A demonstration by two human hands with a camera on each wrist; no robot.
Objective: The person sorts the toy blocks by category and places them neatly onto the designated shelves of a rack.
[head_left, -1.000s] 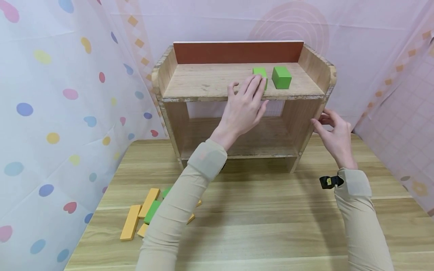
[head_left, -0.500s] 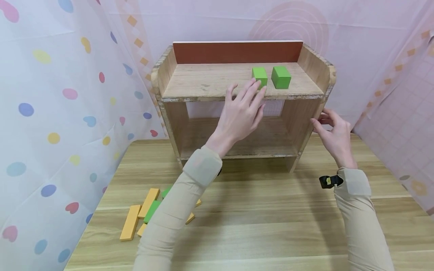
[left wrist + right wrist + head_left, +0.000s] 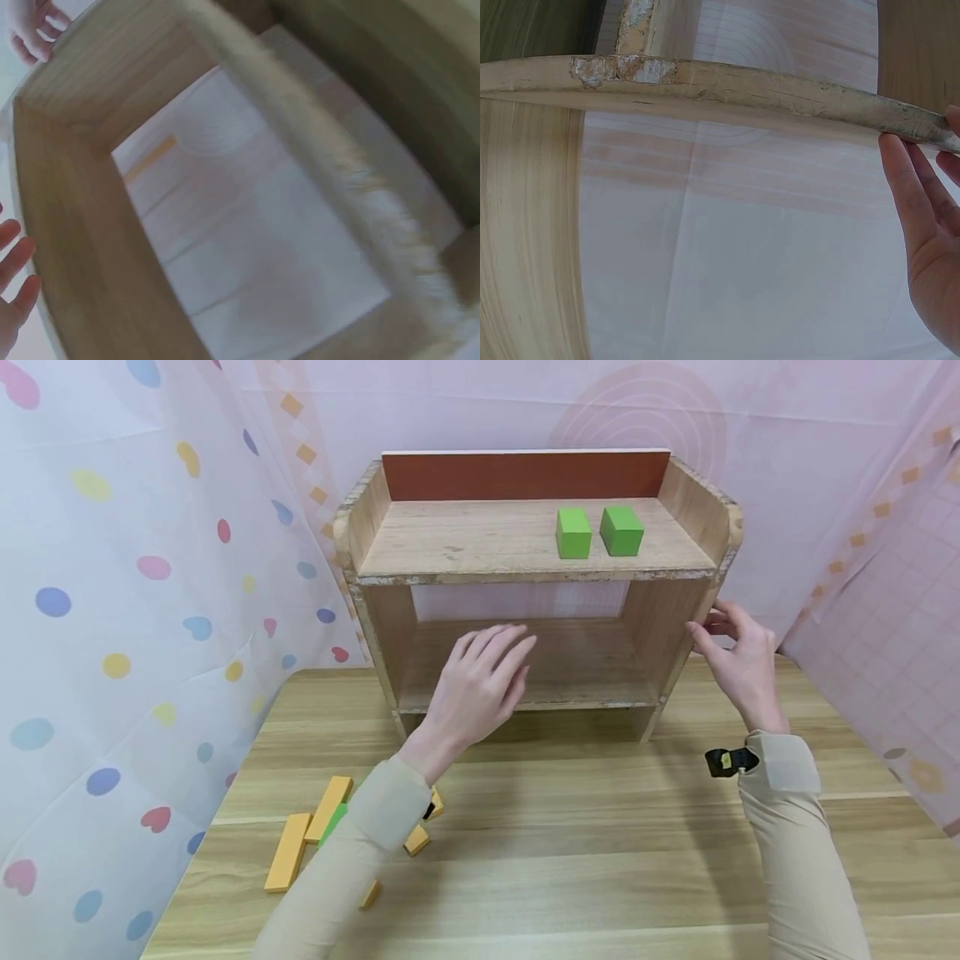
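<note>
A small wooden shelf unit (image 3: 450, 537) stands at the back of the table in the head view. Side by side on its top board, right of the middle, sit two green blocks: a lighter one (image 3: 573, 539) and a darker one (image 3: 622, 533). My left hand (image 3: 474, 683) hovers in front of the lower compartment, fingers loosely bent, holding nothing. With thumb and fingers, my right hand (image 3: 738, 667) grips the unit's right side panel. The right wrist view shows its fingertips (image 3: 897, 146) at the worn panel edge (image 3: 780, 91).
At the left of the wooden table (image 3: 585, 877), several yellow planks (image 3: 288, 853) and a green block (image 3: 334, 821) lie loose, partly hidden by my left sleeve (image 3: 337, 868). A patterned cloth (image 3: 150, 652) hangs behind and along both sides.
My left hand has let go of the lighter green block and moved down and left, away from the top board. The right hand has stayed on the side panel.
</note>
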